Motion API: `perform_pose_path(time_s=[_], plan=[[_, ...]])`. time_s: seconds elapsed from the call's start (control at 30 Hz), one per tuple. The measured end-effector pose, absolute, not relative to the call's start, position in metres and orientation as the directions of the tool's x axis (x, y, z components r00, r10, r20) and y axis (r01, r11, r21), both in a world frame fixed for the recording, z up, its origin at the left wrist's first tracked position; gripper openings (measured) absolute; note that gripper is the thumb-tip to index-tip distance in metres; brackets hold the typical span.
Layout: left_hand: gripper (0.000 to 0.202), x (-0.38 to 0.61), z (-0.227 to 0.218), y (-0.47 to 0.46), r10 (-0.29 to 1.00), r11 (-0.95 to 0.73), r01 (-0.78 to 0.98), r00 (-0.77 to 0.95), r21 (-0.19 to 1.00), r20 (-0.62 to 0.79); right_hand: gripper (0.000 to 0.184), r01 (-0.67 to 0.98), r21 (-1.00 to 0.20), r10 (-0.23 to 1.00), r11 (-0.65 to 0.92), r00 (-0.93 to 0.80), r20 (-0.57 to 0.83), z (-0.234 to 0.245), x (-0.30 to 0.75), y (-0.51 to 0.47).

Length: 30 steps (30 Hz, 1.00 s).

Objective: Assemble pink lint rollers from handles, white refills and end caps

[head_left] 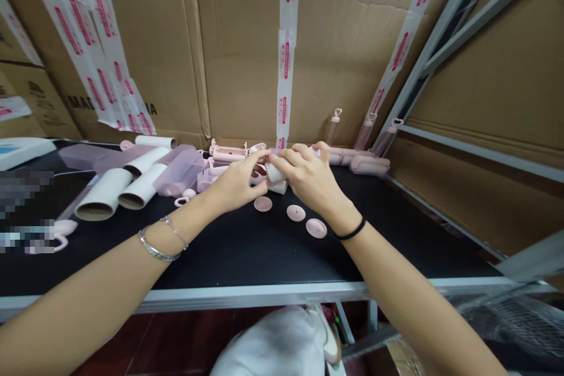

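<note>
Both hands meet over the black table [247,247]: left hand [238,185] and right hand [308,179] each pinch the small white roll [275,173], fingers closed on it. Three pink caps [296,212] sit just in front of that roll, so a slipped grip probably knocks one off the edge.

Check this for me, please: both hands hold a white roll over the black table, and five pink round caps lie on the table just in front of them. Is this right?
Not quite. The head view shows three pink round caps, not five, on the black table. The rest stands: the left hand and the right hand hold the white roll together over the table.
</note>
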State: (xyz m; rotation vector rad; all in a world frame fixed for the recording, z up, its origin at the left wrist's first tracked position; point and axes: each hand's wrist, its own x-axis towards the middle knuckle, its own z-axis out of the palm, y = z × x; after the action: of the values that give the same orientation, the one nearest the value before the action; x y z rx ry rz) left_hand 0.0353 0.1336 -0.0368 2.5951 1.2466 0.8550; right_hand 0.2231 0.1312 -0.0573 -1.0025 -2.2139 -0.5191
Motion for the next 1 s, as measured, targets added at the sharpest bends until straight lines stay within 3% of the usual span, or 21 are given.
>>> perform_pose_path(time_s=[0.4,1.0], plan=[[0.06,0.043,-0.038,0.127,0.797,-0.591,0.698,0.426,0.404,0.429,0.039,0.782,0.053,0.5,0.621,-0.448,0.741,-0.06,0.213,0.123],[0.059,0.044,-0.043,0.127,0.823,-0.553,0.717,0.39,0.425,0.412,0.031,0.854,0.213,0.435,0.475,-0.439,0.786,-0.064,0.208,0.123]])
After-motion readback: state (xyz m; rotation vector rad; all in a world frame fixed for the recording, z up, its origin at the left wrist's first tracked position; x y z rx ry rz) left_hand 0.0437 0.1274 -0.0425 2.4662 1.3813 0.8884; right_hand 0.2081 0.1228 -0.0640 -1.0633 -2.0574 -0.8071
